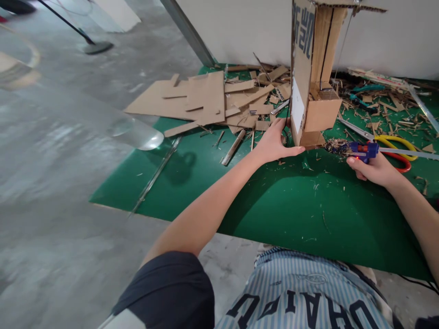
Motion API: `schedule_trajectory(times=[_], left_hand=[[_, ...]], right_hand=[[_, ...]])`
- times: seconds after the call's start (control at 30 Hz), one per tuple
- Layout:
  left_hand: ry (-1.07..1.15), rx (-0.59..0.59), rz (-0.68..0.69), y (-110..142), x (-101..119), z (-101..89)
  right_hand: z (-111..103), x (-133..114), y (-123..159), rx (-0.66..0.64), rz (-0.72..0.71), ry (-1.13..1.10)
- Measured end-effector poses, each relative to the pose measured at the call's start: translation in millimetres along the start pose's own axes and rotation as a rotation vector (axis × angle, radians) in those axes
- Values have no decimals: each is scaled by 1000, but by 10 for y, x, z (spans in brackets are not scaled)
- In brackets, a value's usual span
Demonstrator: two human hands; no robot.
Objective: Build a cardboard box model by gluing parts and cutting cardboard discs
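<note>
A tall cardboard structure (321,116) with a box-like ledge stands upright on the green tabletop. My left hand (272,144) grips its lower left corner, thumb along the front of the base and the fingers partly hidden behind. My right hand (372,169) is closed around a blue hot glue gun (365,150) with a small red light. The gun points left at the structure's base, and its nozzle end is tangled with cardboard shreds. From its rear a pale glue stick (411,152) sticks out to the right. Scissors (399,140) with yellow and red handles lie just behind that hand.
Cut cardboard pieces (206,98) are heaped behind and left of my left hand. Scraps and a teal-handled tool (368,89) lie at the back right, before a white wall (247,32). A clear strip (156,176) crosses the table's left edge; a blurred transparent cylinder (137,132) is above it.
</note>
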State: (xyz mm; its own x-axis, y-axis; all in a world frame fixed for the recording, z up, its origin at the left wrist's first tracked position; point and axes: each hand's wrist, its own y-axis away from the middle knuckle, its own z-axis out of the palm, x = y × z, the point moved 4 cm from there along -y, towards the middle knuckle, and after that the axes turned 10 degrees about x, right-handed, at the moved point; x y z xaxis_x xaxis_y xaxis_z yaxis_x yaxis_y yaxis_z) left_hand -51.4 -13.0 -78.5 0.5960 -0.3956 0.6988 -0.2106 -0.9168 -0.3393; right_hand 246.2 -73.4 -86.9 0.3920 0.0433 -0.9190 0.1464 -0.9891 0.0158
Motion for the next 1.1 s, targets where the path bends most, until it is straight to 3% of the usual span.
schedule_trajectory(times=[0.47, 0.8, 1.1], left_hand=[[-28, 8, -12, -11, -23, -3], [8, 1, -59, 2, 35, -13], [35, 8, -79, 9, -1, -2]], right_hand=[[30, -101, 14, -11, 26, 15], [-12, 113, 23, -3, 59, 54], [-13, 101, 13, 15, 55, 57]])
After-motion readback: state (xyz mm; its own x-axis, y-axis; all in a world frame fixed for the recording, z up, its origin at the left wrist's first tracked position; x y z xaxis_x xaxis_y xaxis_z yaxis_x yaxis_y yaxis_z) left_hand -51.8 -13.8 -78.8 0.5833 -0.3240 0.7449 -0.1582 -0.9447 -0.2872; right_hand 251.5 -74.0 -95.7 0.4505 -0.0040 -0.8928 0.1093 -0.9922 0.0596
